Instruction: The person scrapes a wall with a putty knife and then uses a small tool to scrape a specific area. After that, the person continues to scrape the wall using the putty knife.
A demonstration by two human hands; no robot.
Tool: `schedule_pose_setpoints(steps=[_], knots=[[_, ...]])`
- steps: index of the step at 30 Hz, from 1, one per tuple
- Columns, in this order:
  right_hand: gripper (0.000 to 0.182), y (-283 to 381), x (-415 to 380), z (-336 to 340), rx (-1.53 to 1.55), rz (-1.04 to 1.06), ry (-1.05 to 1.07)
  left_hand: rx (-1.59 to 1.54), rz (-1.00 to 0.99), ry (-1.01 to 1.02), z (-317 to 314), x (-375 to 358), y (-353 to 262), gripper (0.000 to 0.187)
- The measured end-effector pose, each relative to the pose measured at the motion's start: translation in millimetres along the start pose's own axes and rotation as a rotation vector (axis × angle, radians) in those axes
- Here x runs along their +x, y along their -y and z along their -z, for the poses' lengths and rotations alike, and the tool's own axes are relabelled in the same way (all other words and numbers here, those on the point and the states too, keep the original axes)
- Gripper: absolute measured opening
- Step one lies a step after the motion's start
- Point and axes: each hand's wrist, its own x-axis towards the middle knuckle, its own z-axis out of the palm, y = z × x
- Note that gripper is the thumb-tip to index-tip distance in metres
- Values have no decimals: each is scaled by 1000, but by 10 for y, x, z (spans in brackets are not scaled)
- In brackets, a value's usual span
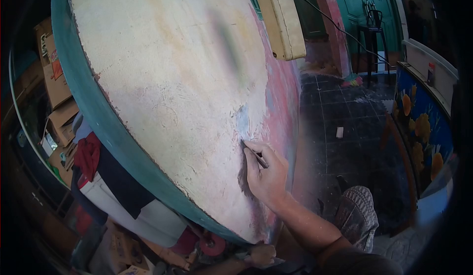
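Note:
My right hand (266,174) is closed in a pinch on a slim dark stick-like tool (262,161). Its tip meets the off-white wall (167,83) just below a light-blue patch (242,120); whether it is a pencil, brush or blade does not show. A dark, smudged streak (243,174) runs down the wall beside my fingers. Low in the view, near the wall's bottom end, my left hand (262,254) has curled fingers. Something pale is next to it, too indistinct to name. Pink and bluish paint (280,102) covers the wall's right side.
A teal border (91,87) edges the wall on the left, with cardboard boxes (58,87) and draped cloth (116,176) beyond. A beige casing (279,18) juts out above. On the right are dark floor tiles (340,107), a black stool (370,43) and a blue flower-painted panel (419,127).

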Motion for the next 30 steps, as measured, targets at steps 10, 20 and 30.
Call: schedule_pose_setpoints(steps=[10,20,30], knots=[[21,-14,41,-39,-39,36,-22,-51,0,-79,-49,-48,30,29],[13,-12,26,-61,7,-34,-42,-93,75,12,169,-59,-82,34],[14,48,35,-39,-32,-7,-19,-17,-19,84,591,-224,-202,31]])
